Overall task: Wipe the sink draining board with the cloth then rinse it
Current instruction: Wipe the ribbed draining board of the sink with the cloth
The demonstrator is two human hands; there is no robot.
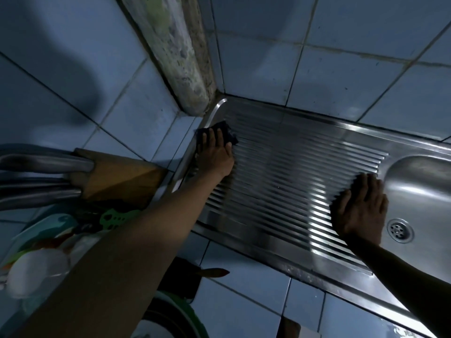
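Observation:
The ribbed steel draining board [288, 172] runs across the middle of the head view, set into a tiled counter. My left hand [214, 154] lies flat with straight fingers on a dark cloth [228, 130], pressing it onto the board's far left corner. Most of the cloth is hidden under the hand. My right hand [358, 207] rests flat on the ribs at the board's right end, beside the sink basin [419, 181]. The basin's drain [400, 230] shows just right of that hand.
Blue tiled walls meet at a stained corner post [180, 57] behind the board. A dish rack at the left holds a wooden board [117, 176], metal pan handles [44, 164] and plastic dishes [41, 240]. A knife [212, 272] lies on the front counter tiles.

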